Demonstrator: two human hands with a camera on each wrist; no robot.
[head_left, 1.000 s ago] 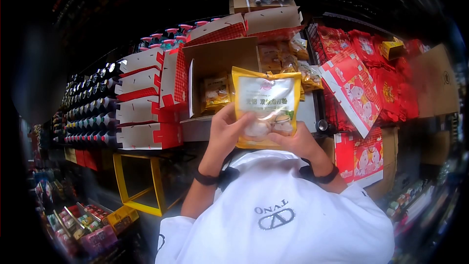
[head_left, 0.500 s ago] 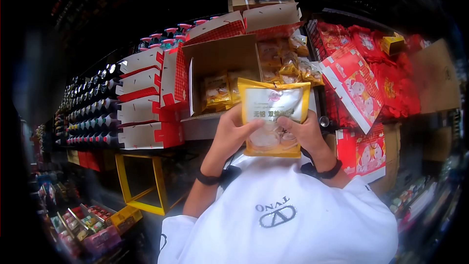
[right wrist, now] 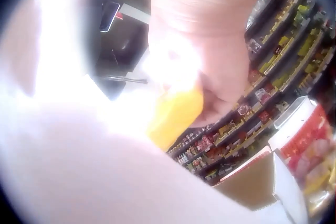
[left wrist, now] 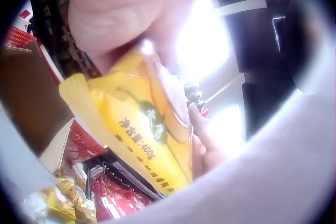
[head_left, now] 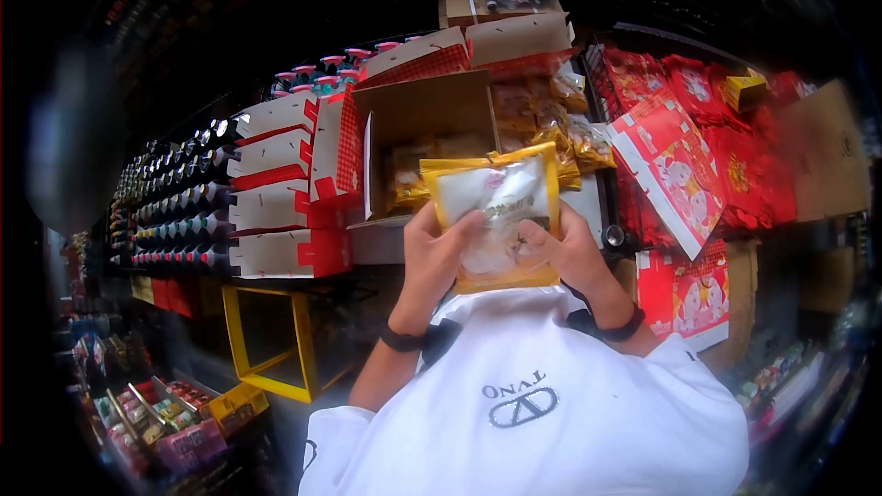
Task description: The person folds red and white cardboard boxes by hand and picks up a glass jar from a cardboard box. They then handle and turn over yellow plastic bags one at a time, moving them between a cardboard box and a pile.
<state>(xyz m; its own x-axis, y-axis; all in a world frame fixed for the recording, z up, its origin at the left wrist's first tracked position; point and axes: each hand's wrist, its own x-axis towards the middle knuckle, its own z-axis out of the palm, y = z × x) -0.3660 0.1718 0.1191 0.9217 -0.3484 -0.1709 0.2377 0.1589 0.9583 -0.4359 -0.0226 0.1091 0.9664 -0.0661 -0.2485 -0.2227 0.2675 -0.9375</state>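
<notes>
Both hands hold a yellow-and-white bag of baking powder [head_left: 496, 188] upright in front of the chest. In the head view my left hand [head_left: 434, 253] grips its left side, the thumb lying over the front. My right hand [head_left: 579, 257] holds the opposite side, with its thumb across the lower front. The left wrist view shows the bag's yellow side [left wrist: 142, 129], printed 400g. Glare washes out much of the bag [right wrist: 178, 113] in the right wrist view. The other fingers are mostly hidden behind it.
Behind the bag stands an open carton [head_left: 427, 96] with similar packets inside. More yellow packets [head_left: 570, 133] lie right of it. Rows of dark bottles [head_left: 184, 202] fill the left, red packets [head_left: 735, 161] the right. A yellow frame [head_left: 308, 349] stands below.
The bag first came lower and right, then shifted back left and tilted, blurring its print. The right thumb moved up from the lower edge onto the front. Both hands kept hold.
</notes>
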